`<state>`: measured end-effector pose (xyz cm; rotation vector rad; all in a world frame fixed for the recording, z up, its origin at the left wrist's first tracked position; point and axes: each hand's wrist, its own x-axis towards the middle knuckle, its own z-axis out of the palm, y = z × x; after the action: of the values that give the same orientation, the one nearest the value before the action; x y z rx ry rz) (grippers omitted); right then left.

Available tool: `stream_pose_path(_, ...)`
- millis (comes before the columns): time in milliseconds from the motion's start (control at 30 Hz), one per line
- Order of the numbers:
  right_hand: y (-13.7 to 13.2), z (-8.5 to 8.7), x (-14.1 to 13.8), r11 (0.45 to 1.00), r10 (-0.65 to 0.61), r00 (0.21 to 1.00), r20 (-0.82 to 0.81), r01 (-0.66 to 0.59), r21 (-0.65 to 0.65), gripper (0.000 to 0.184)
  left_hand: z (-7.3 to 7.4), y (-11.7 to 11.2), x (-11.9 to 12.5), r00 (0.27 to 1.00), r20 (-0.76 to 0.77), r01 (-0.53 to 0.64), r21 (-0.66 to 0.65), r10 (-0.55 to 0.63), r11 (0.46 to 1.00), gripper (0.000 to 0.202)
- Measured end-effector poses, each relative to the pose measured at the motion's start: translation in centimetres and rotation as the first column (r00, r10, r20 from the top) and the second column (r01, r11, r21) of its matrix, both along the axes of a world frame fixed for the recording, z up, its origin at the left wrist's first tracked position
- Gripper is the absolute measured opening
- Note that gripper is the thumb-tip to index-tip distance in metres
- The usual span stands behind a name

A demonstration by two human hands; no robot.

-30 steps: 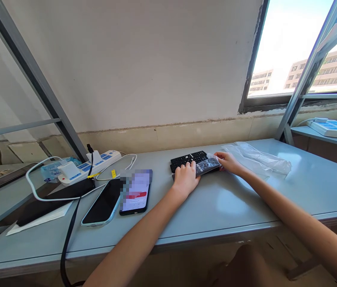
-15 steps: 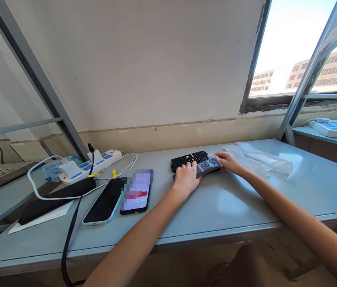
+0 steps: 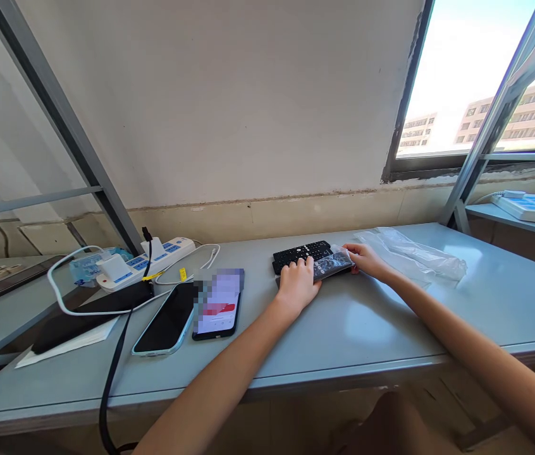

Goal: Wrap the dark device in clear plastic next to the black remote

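Observation:
A small black keyboard [image 3: 300, 253] with pale marks on its keys lies on the desk, just behind my hands. In front of it is a long, flat dark piece wrapped in clear film [image 3: 332, 265], tilted slightly and partly covering the keyboard's near side. My left hand [image 3: 298, 282] is closed over its left part, fingers curled over the top and thumb at the near edge. At its right end my right hand [image 3: 363, 259] pinches the film-wrapped piece. Whether the piece joins the keyboard I cannot tell.
A crumpled clear plastic bag [image 3: 419, 258] lies right of my right hand. To the left are a phone with a lit screen [image 3: 217, 306], a dark-screened phone [image 3: 166, 319], a black pouch [image 3: 92, 315] and a power strip [image 3: 172, 249] with white cables.
Hardly anything differs. Both hands keep their grip on the film-wrapped piece, and the whole view has shifted very slightly.

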<state>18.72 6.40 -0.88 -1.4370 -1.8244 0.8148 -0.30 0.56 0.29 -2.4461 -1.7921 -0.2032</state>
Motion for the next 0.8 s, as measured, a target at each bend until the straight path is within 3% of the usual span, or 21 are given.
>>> stream_pose_path(800,-0.35,0.32,-0.36,0.999,-0.033,0.999,-0.011,0.032,-0.027,0.019,-0.01,-0.04,0.02,1.0,0.009,0.0,-0.004,0.0,1.0,0.049)
